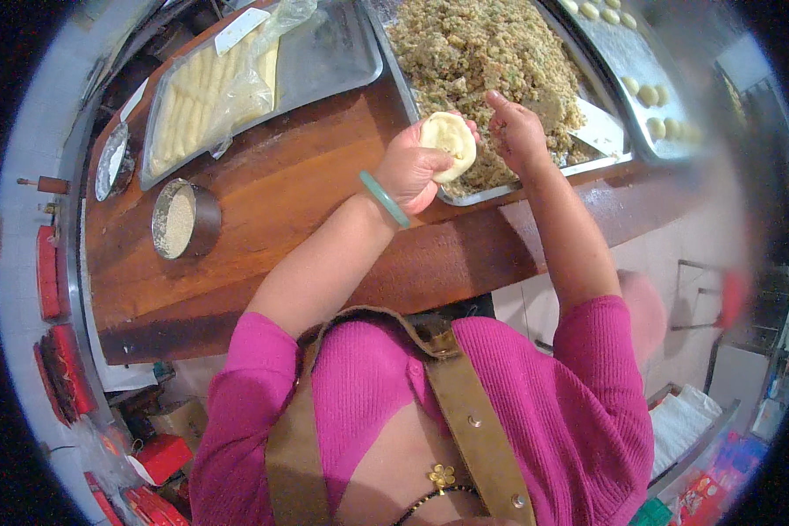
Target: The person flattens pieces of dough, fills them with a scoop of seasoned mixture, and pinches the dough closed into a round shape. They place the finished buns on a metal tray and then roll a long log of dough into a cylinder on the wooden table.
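My left hand (408, 171) holds a round, hollowed piece of pale dough (444, 140), thumb pressed on its face and a green bangle at the wrist. To its right, my right hand (517, 131) is over a big heap of crumbly, speckled filling (473, 44) in a metal tray (403, 88), its thumb raised and fingers curled; whether it holds anything is hidden. A white flat scraper (600, 127) lies at the tray's right side, partly under filling.
A wooden table (307, 149) bears a tray of dough strips (197, 114) under plastic, a round tin of pale grains (175, 219) and a small foil-coloured dish (110, 162). At right is a tray of small dough rounds (649, 94). Red boxes (50, 272) stand at left.
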The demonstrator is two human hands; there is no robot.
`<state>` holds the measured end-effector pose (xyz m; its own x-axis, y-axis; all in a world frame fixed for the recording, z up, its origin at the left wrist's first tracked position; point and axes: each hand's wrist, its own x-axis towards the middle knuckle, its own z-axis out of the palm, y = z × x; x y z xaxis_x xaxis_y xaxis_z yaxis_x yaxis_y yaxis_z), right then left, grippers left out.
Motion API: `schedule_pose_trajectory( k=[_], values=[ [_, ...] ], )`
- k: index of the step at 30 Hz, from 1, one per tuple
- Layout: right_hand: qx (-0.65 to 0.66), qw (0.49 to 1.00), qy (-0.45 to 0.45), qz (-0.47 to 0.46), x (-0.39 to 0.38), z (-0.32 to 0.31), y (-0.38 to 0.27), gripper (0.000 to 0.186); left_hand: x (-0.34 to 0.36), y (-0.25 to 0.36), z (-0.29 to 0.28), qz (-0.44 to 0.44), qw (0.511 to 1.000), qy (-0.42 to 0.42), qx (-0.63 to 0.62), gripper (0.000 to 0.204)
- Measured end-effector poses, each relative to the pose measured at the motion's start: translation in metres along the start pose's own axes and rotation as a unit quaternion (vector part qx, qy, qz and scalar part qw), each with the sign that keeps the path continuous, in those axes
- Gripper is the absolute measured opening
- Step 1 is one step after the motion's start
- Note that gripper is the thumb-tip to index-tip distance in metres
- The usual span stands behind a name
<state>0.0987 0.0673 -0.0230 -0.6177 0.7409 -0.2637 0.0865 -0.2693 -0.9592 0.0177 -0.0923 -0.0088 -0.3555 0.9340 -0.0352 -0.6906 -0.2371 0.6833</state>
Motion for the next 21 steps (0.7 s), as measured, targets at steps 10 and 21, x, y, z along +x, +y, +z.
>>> schedule_pose_trajectory(
  k=[10, 21],
  values=[
    [-0.562, 0.802, -0.039, -0.196, -0.021, -0.011, -0.017, 0.044, 0.033, 0.011, -0.016, 0.019, 0.995, 0.074, -0.060, 0.040],
    [-0.057, 0.979, -0.085, -0.175, -0.038, 0.014, 0.000, 0.031, 0.032, 0.010, 0.009, 0.262, 0.807, 0.066, 0.525, 0.043]
  ],
)
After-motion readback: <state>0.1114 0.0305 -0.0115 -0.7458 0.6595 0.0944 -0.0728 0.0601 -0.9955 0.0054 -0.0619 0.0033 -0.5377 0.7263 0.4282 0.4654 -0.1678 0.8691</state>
